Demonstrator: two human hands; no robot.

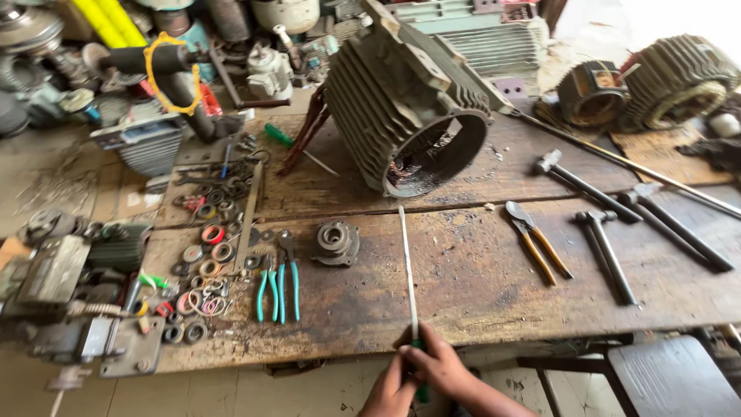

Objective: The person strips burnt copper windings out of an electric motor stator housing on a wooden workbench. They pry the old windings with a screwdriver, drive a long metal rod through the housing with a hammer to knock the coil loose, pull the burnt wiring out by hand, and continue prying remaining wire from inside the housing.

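Both hands sit at the near edge of a worn wooden workbench (pixel 478 286). The right hand (pixel 441 369) is wrapped around the green handle of a long thin rod (pixel 407 262), fingers closed on it; the left hand (pixel 388 394) lies just beside it with fingertips touching the same handle, though whether it grips cannot be told. The rod runs away from the hands across the bench, its far tip ending just short of the open mouth of a large finned electric motor housing (pixel 405 100), which lies on its side with windings visible inside. Left of the rod rests a small round bearing cover (pixel 335 243), and further left two pairs of teal-handled pliers (pixel 279 286) lie side by side. Beyond those, a scatter of washers, seals and rings (pixel 204 266) covers the bench's left end. Right of the rod lie orange-handled cutters (pixel 536 239), then three hammers (pixel 610 232) with dark handles, well apart from the hands. A long steel bar (pixel 625 162) crosses the far right. Two smaller finned motor housings (pixel 656 85) stand at the far right corner.
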